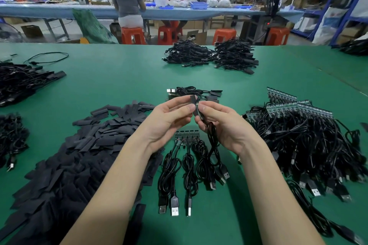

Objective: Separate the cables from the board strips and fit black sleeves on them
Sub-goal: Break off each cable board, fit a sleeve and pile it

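My left hand [169, 121] pinches a flat black sleeve [194, 105] above the green table [119, 77]. My right hand [221, 125] pinches the small green board end of a black cable [212, 137] right against the sleeve; the cable hangs down to its USB plug. Below the hands lies a board strip [187, 135] with several coiled cables still attached. A big heap of black sleeves [79, 155] lies to the left. At the right sits a pile of board strips with cables [302, 129].
A few sleeved cables [195, 92] lie just beyond my hands. Two bundles of black cables [211, 55] sit at the far edge, more cable heaps [22, 81] at the left. Two people sit at a blue bench [59, 11] behind, with red stools.
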A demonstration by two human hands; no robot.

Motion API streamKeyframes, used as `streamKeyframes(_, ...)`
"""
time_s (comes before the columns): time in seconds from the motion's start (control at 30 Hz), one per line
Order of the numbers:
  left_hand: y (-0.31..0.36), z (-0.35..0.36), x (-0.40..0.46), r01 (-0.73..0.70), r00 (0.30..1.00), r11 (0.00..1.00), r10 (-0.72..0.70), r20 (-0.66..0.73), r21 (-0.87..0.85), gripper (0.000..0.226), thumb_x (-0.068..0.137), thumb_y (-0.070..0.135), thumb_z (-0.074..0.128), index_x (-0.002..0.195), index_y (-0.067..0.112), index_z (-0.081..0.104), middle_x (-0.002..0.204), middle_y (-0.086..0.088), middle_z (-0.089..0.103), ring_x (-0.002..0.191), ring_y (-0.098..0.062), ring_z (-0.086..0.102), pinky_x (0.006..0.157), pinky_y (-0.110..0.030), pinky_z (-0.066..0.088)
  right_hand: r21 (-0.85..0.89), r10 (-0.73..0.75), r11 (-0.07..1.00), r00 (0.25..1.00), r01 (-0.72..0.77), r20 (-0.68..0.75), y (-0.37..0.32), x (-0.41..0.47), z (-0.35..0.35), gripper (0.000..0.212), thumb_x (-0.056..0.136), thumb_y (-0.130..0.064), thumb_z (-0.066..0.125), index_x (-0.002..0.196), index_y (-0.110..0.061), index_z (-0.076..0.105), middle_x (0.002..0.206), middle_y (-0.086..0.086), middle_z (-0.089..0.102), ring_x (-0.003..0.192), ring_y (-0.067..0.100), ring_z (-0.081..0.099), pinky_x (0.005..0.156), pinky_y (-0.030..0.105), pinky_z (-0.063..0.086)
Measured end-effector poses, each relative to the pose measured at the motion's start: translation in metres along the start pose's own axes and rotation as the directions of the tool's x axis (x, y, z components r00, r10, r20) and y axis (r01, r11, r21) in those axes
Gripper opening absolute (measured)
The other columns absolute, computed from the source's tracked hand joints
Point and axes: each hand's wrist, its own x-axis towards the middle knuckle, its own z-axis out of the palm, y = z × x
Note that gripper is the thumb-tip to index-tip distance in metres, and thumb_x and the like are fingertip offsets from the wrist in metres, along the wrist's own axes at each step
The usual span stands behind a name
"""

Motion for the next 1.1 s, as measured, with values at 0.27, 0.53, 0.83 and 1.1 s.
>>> streamKeyframes(0.27,0.0,-0.01,0.001,-0.084,0.996,0.979,0.08,-0.028,-0.187,0.023,0.077,0.005,0.071,0.098,0.015,0.073,0.1,-0.006,0.076,0.086,-0.01,0.072,0.072,-0.016,0.055,-0.076,0.045,0.996,0.999,-0.045,-0.003,-0.002,-0.002,-0.006,0.037,0.072,-0.012,0.078,0.108,-0.007,0.07,0.088,0.013,0.076,0.074,0.025,0.075,0.067,0.026,0.061)
streamKeyframes(0.53,-0.006,-0.009,0.001,-0.063,0.997,0.94,0.041,-0.072,-0.334,0.025,0.077,0.006,0.069,0.101,0.011,0.068,0.093,-0.002,0.074,0.078,-0.009,0.069,0.066,-0.014,0.055,-0.129,0.064,0.99,0.995,-0.055,0.072,0.0,-0.002,-0.008,0.021,0.071,-0.012,0.081,0.093,-0.012,0.082,0.096,0.014,0.076,0.074,0.019,0.072,0.068,0.025,0.06)
streamKeyframes(0.83,-0.008,-0.007,0.003,-0.039,0.996,0.926,0.005,-0.092,-0.376,0.029,0.076,0.003,0.07,0.104,0.009,0.068,0.093,-0.005,0.074,0.075,-0.009,0.068,0.064,-0.015,0.056,-0.133,0.1,0.987,0.991,-0.087,0.093,-0.001,-0.002,-0.008,0.016,0.071,-0.011,0.082,0.087,-0.011,0.083,0.091,0.013,0.076,0.069,0.015,0.07,0.066,0.022,0.059)
streamKeyframes(1.1,-0.011,-0.008,0.003,-0.027,0.998,0.934,0.004,-0.067,-0.357,0.018,0.076,0.005,0.071,0.092,0.012,0.077,0.093,-0.004,0.074,0.074,-0.008,0.068,0.065,-0.016,0.056,-0.131,0.093,0.988,0.992,-0.081,0.09,0.001,0.0,-0.008,0.017,0.07,-0.01,0.082,0.087,-0.009,0.082,0.09,0.013,0.076,0.068,0.015,0.069,0.066,0.022,0.059)
